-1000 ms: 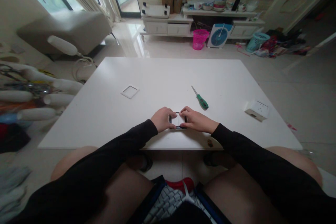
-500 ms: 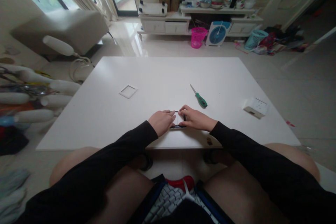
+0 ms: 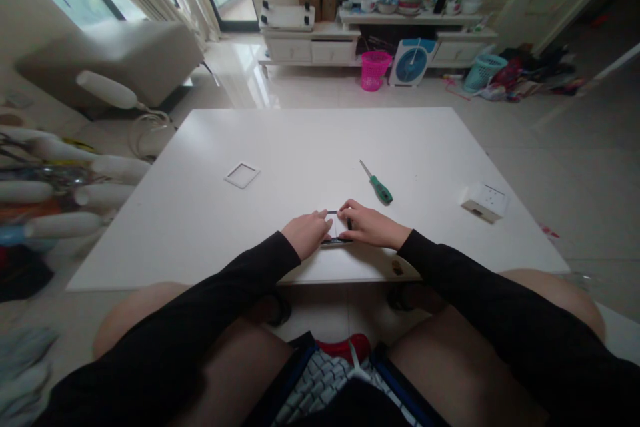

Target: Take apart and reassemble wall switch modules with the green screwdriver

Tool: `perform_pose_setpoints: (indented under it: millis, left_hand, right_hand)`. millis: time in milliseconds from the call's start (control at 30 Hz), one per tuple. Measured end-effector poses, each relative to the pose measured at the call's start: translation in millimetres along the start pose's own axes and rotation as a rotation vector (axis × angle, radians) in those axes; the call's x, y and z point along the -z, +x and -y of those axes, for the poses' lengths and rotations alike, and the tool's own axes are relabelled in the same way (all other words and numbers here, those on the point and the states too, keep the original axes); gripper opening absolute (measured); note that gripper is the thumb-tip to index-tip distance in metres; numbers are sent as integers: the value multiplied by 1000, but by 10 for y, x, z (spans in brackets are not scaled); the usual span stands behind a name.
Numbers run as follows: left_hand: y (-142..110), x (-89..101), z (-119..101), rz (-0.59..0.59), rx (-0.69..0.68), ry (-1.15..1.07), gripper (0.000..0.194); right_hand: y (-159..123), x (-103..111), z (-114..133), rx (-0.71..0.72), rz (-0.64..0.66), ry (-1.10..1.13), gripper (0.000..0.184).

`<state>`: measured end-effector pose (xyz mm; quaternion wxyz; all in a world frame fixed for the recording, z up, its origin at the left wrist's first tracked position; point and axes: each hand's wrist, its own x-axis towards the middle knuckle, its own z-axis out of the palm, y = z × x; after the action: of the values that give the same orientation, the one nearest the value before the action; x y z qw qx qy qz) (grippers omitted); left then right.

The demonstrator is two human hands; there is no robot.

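A white wall switch (image 3: 335, 227) with dark edges and a seam down its middle lies flat near the table's front edge. My left hand (image 3: 309, 233) is closed on its left side, fingers at the far edge and thumb at the near one. From the right, my right hand (image 3: 369, 223) grips the opposite side with bent fingers. Both hands partly cover the switch. Beyond my right hand lies a green-handled screwdriver (image 3: 381, 189), its tip pointing away to the left. A thin white square frame (image 3: 243, 175) rests farther left.
A white socket box (image 3: 485, 202) sits on the right of the white table (image 3: 290, 140). Close to the front edge is a small brown-yellow item (image 3: 397, 267). Past the table stand a pink basket (image 3: 374, 71), a blue fan (image 3: 412, 63) and a low cabinet (image 3: 291, 50).
The fingers of my left hand have drawn back slightly to the left, uncovering more of the switch. My right hand keeps its hold. The whole view has shifted a little.
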<state>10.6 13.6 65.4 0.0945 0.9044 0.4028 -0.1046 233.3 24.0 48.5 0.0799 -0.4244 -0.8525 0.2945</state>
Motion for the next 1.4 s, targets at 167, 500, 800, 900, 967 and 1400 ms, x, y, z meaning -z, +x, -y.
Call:
perform_pose_setpoints:
  millis: [167, 500, 800, 900, 967, 1400]
  left_hand:
    - [15, 28, -48, 7, 15, 18, 27]
    - [-11, -51, 76, -67, 6, -105, 22]
    - [-17, 25, 123, -64, -3, -164, 20]
    - [-20, 29, 112, -51, 11, -151, 22]
    - [-21, 31, 114, -44, 12, -152, 25]
    - [15, -37, 234, -81, -28, -277, 28]
  right_hand:
    - [4, -3, -8, -7, -6, 6, 23]
    - [1, -12, -36, -1, 3, 22, 23]
    - [5, -19, -26, 2, -7, -10, 22]
    - [1, -15, -21, 11, -13, 1, 22]
    - [-2, -12, -24, 12, -13, 6, 23]
    - [-13, -7, -26, 5, -8, -9, 23]
